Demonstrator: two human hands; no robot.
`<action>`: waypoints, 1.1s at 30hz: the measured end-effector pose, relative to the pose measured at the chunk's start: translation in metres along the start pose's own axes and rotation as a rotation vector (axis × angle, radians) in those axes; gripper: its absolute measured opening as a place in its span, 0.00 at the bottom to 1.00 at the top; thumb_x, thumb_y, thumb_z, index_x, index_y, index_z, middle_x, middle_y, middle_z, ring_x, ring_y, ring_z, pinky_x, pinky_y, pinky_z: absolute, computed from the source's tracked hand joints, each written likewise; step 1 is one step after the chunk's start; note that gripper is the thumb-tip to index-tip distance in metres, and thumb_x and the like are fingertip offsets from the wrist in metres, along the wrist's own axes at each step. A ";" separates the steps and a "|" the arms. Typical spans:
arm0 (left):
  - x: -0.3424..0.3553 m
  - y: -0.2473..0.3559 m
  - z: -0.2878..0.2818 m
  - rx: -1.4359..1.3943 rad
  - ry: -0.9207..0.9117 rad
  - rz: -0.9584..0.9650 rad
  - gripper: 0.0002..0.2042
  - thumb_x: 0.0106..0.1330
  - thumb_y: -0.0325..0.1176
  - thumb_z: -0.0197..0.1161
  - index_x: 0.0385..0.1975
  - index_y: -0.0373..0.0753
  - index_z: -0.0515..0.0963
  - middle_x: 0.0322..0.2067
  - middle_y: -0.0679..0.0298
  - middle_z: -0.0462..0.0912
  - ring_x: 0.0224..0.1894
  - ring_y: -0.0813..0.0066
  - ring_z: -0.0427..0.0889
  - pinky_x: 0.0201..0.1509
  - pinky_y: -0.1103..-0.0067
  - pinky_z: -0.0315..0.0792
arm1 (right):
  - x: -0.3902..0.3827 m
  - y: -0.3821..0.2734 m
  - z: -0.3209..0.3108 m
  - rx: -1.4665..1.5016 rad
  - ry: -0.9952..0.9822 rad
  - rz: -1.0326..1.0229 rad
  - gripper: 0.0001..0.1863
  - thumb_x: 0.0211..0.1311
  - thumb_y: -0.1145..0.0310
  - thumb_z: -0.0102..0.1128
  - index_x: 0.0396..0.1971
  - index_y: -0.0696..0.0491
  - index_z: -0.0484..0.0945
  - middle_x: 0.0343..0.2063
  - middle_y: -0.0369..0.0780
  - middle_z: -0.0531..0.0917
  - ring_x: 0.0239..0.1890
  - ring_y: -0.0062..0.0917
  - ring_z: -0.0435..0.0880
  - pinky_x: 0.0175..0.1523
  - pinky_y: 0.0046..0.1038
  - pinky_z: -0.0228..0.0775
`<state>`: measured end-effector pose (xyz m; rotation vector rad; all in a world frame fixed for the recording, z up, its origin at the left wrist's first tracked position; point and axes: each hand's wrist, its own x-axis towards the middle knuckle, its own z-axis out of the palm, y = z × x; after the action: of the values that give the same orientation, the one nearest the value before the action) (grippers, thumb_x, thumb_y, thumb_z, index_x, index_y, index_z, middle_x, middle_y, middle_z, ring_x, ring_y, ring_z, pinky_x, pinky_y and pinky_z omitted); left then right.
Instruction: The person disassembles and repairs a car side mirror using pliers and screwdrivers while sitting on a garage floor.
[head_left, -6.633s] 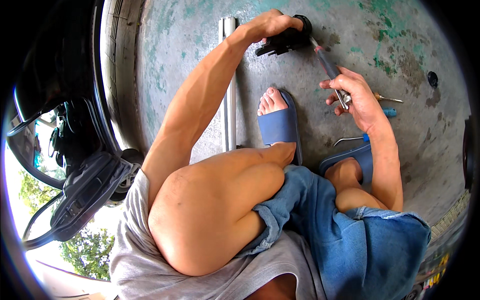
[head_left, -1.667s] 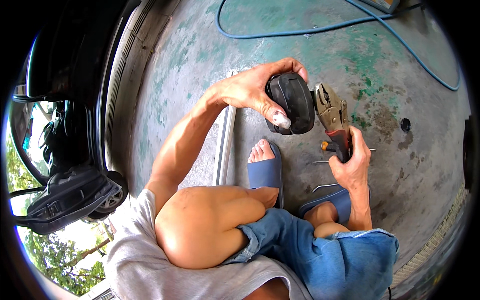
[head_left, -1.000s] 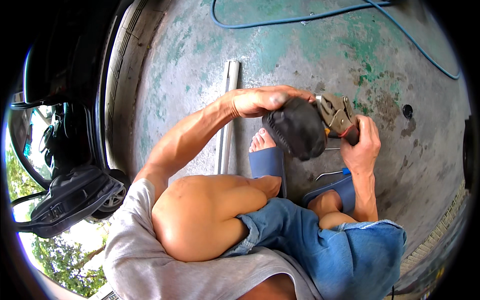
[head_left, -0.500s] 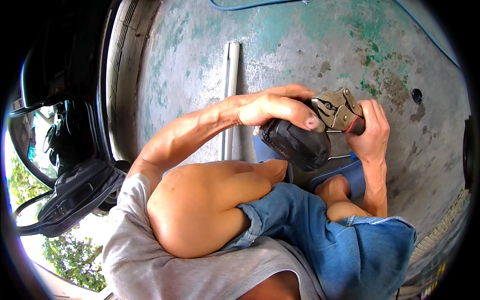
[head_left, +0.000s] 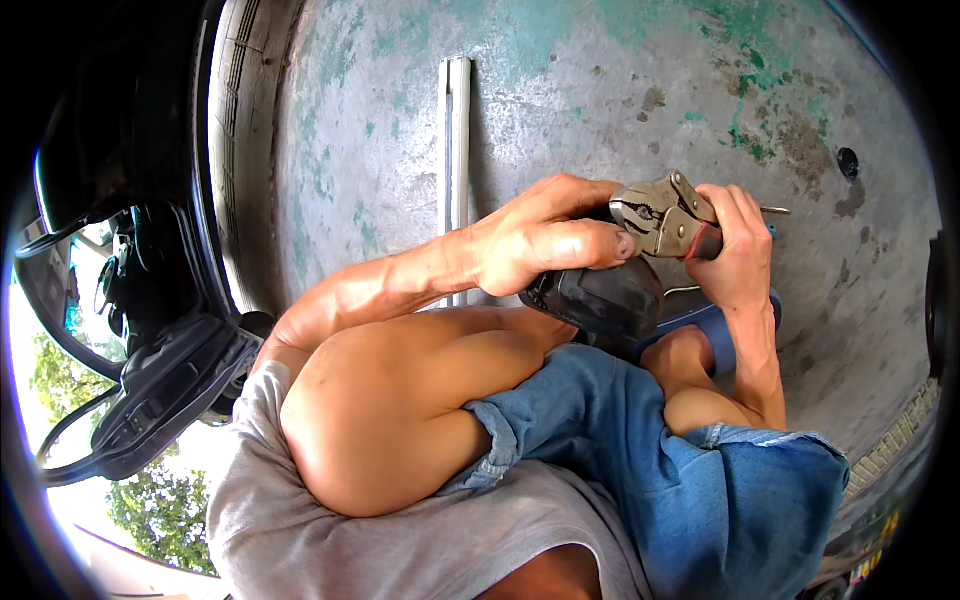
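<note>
My left hand (head_left: pixel 535 235) wraps over a black plastic housing (head_left: pixel 610 300), its thumb lying beside the jaws of metal locking pliers (head_left: pixel 655 215). My right hand (head_left: pixel 735 250) is closed round the red-and-black handle of those pliers. The pliers lie sideways over the top of the housing; whether their jaws grip it I cannot tell. Behind my right hand a thin metal rod (head_left: pixel 775 211) sticks out, and a bent metal tool shows partly under the housing. My sandaled foot (head_left: pixel 705 345) is close beneath my right hand.
A pale metal rail (head_left: pixel 454 120) lies lengthwise on the stained concrete floor (head_left: pixel 590 110). A small black round piece (head_left: pixel 848 163) lies at the right. At the left stands a black car (head_left: pixel 120 120) with an open door. A blue hose (head_left: pixel 860 40) runs along the upper right edge.
The housing and pliers have come down toward my knees. The pliers have turned from pointing upward to lying sideways, with my left hand now over the housing beside their jaws.
</note>
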<state>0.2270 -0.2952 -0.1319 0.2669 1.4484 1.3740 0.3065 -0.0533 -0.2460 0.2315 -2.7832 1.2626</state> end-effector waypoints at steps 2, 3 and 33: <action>0.009 -0.004 -0.002 -0.028 -0.046 -0.026 0.25 0.63 0.43 0.59 0.52 0.27 0.77 0.39 0.61 0.80 0.43 0.75 0.74 0.49 0.76 0.68 | -0.006 0.005 -0.001 -0.032 -0.005 0.035 0.26 0.32 0.80 0.71 0.39 0.53 0.79 0.32 0.41 0.79 0.38 0.42 0.79 0.44 0.38 0.72; 0.005 0.002 -0.003 -0.035 -0.034 -0.060 0.27 0.62 0.44 0.59 0.54 0.27 0.76 0.42 0.60 0.80 0.45 0.74 0.74 0.51 0.75 0.68 | -0.004 0.003 0.001 -0.018 0.001 0.032 0.26 0.32 0.81 0.70 0.39 0.53 0.79 0.32 0.41 0.79 0.38 0.42 0.79 0.44 0.38 0.72; 0.021 -0.006 0.011 0.023 0.095 -0.019 0.21 0.61 0.42 0.59 0.44 0.27 0.79 0.33 0.58 0.82 0.37 0.73 0.77 0.42 0.72 0.71 | -0.012 0.016 0.007 0.006 -0.056 0.111 0.29 0.29 0.80 0.74 0.40 0.54 0.79 0.35 0.43 0.81 0.43 0.45 0.80 0.48 0.39 0.73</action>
<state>0.2306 -0.2749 -0.1451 0.2038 1.5420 1.3715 0.3157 -0.0471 -0.2640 0.1163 -2.8760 1.3082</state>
